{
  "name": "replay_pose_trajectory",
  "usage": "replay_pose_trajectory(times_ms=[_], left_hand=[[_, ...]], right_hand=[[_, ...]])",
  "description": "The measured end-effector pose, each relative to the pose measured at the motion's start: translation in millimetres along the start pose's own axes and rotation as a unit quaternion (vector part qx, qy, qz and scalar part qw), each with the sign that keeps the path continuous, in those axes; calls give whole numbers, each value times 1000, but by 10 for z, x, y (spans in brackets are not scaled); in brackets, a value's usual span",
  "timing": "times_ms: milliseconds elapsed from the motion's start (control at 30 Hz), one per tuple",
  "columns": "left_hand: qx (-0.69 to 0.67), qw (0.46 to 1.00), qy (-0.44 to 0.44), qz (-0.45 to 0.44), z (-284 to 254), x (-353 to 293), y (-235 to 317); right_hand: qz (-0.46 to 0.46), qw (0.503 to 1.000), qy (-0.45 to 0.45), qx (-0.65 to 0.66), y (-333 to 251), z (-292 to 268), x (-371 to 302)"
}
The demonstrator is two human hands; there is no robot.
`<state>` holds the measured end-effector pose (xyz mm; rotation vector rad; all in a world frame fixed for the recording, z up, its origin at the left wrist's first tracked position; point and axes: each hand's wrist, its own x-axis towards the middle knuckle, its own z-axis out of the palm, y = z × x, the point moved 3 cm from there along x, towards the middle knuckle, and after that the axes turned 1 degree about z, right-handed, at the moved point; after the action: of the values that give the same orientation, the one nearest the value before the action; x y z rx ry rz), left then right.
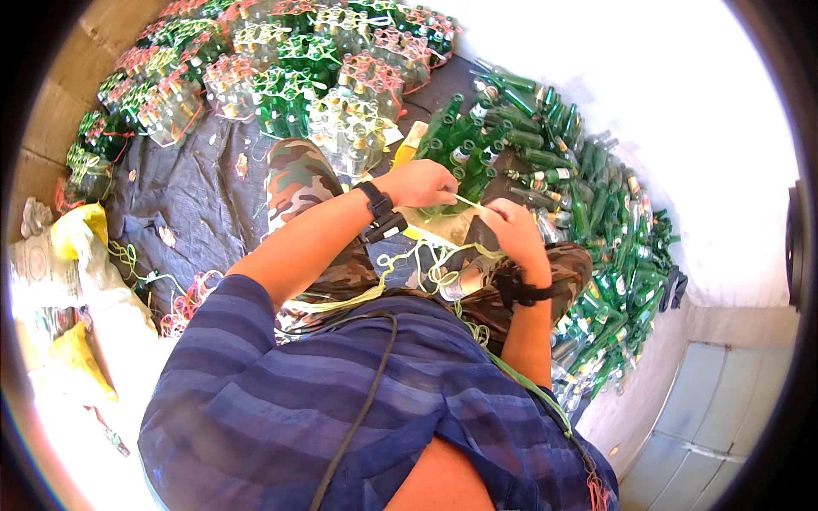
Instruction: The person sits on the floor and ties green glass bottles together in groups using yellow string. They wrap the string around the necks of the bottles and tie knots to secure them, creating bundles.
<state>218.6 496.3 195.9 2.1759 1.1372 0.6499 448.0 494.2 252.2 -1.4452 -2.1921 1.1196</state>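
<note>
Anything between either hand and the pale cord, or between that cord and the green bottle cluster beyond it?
Nothing visible: the left hand and right hand grip the pale cord, and no object shows between it and the green bottle cluster. The left hand hides part of the cluster.

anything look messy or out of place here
Yes: the loose bottles lie heaped at all angles on the right, unlike the upright tied bundles; pale string also loops untidily mid-picture.

Striped blue shirt (221,366) and camouflage trousers (298,179).
Short sleeves (241,311); black wrist straps (377,203) on both arms, the left one bearing a small dark box (388,228); a dark cord (391,345), probably a cable, crosses the front.
</note>
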Motion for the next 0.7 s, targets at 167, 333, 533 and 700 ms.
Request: replay_pose_trajectory(times_ms=[167, 333, 533, 700], left_hand=[[-47, 999, 10, -16, -8, 8, -81], [-95, 992, -22, -79, -50, -11, -201], [-258, 950, -61, -168, -110, -73, -212], [-343, 907, -62, -239, -142, -168, -262]], right_hand=[[-22, 998, 12, -55, -79, -496, -73], [-12, 999, 32, -32, -260, -840, 51], [33, 999, -8, 3, -11, -945, 449], [36, 997, -49, 46, 10, -916, 890]])
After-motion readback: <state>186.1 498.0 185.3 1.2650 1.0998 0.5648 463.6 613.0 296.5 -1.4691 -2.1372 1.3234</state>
